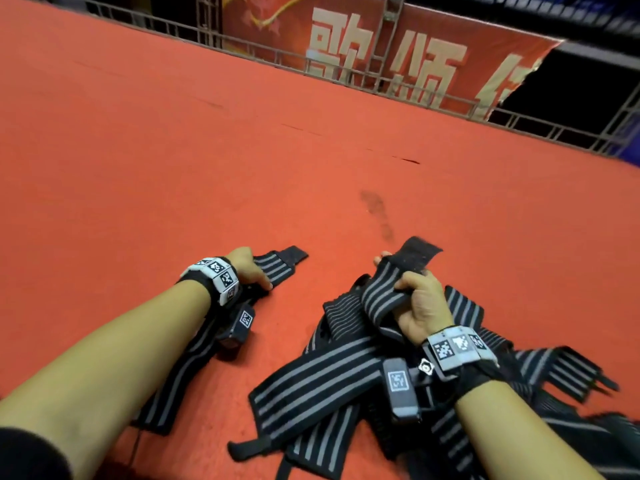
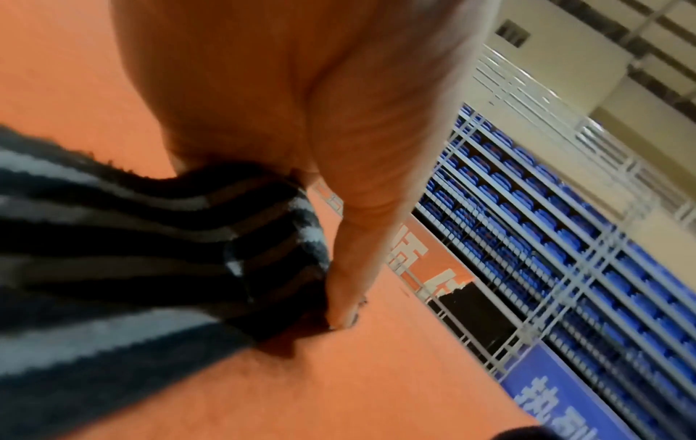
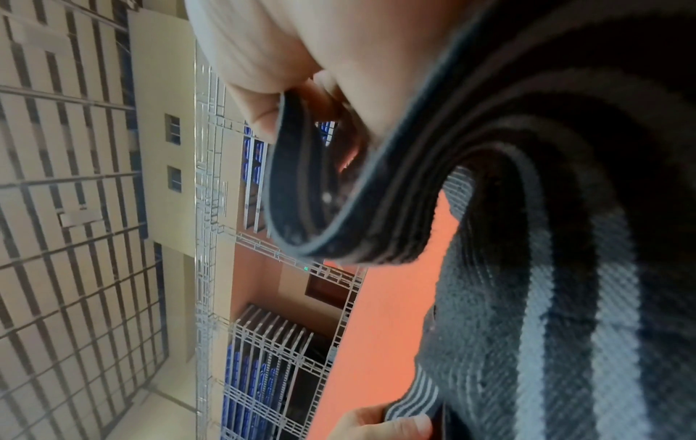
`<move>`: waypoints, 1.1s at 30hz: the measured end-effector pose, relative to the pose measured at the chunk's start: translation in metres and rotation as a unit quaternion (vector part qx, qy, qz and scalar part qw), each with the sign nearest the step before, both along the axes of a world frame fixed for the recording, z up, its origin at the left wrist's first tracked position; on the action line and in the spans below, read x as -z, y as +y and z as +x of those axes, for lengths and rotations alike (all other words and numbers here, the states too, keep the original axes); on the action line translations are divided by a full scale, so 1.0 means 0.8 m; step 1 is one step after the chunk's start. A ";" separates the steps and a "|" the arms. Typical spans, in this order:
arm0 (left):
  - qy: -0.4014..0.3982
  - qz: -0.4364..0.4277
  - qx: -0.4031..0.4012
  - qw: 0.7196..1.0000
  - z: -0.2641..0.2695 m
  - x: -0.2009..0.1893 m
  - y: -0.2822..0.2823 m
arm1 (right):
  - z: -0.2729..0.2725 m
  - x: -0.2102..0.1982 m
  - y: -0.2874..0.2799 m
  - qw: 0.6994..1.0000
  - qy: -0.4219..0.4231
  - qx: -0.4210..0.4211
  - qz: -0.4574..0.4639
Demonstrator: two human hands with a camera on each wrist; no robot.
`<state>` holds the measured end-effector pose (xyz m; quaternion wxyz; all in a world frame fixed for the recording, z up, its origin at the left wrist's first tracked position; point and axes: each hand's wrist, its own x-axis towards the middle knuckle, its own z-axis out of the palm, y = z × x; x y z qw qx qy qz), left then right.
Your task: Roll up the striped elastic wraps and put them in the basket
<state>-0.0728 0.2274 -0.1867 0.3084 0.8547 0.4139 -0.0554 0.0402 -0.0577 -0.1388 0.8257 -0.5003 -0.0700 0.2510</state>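
Observation:
On the red carpet, my left hand (image 1: 256, 271) rests on a black wrap with grey stripes (image 1: 278, 266). That wrap runs back under my forearm. In the left wrist view the wrap (image 2: 150, 238) bunches under the palm, and the thumb (image 2: 350, 268) touches its edge. The right wrist view shows the left hand (image 3: 376, 425) pinching a striped edge. My right hand (image 1: 412, 296) grips another striped wrap (image 1: 381, 294), lifted off a loose pile of wraps (image 1: 329, 379). The lifted wrap's plain black end (image 1: 420, 252) sticks up, and it curls beside the palm (image 3: 565, 208). No basket is in view.
Red carpet (image 1: 207, 150) stretches ahead to a metal railing (image 1: 346, 67). A torn red banner with white characters (image 1: 398, 53) hangs behind the railing. Blue stadium seats (image 2: 546, 238) lie beyond it. The pile spreads to the lower right, under my right forearm.

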 end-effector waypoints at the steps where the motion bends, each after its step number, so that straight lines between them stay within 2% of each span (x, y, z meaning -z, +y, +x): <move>1: -0.005 -0.019 -0.006 1.000 -0.003 -0.002 -0.005 | -0.004 -0.003 -0.002 1.000 0.005 0.000 0.012; 4: -0.063 -0.101 -0.025 0.993 -0.018 -0.013 -0.026 | -0.018 -0.016 -0.014 0.999 0.020 -0.010 0.040; 6: -0.124 -0.174 -0.047 0.976 -0.028 -0.020 -0.044 | -0.027 -0.025 -0.026 0.998 0.027 -0.032 0.047; 8: -0.209 -0.251 -0.078 0.942 -0.039 -0.031 -0.069 | -0.040 -0.034 -0.040 0.996 0.031 -0.063 0.046; 10: -0.295 -0.293 -0.100 0.904 -0.047 -0.046 -0.095 | -0.052 -0.041 -0.051 0.995 0.032 -0.088 0.044; 12: -0.357 -0.277 -0.094 0.887 -0.056 -0.072 -0.129 | -0.064 -0.045 -0.060 0.995 0.029 -0.074 0.055; 15: -0.404 -0.215 -0.060 0.887 -0.069 -0.110 -0.185 | -0.080 -0.055 -0.074 0.998 -0.004 -0.017 0.056; 17: -0.428 -0.197 -0.048 0.881 -0.076 -0.129 -0.219 | -0.094 -0.065 -0.089 0.997 -0.013 -0.009 0.070; 20: -0.473 -0.244 -0.051 0.845 -0.084 -0.149 -0.262 | -0.106 -0.077 -0.118 0.995 -0.025 -0.009 0.097; 23: -0.507 -0.295 -0.031 0.809 -0.088 -0.164 -0.307 | -0.112 -0.092 -0.152 0.990 -0.121 -0.023 0.071; 25: -0.527 -0.289 -0.001 0.799 -0.086 -0.171 -0.332 | -0.111 -0.099 -0.177 0.981 -0.188 -0.009 0.042; 29: -0.535 -0.296 0.030 0.791 -0.071 -0.188 -0.370 | -0.102 -0.107 -0.232 0.962 -0.271 0.032 0.016; 33: -0.529 -0.243 0.051 0.812 -0.050 -0.198 -0.394 | -0.094 -0.117 -0.280 0.951 -0.303 0.057 0.009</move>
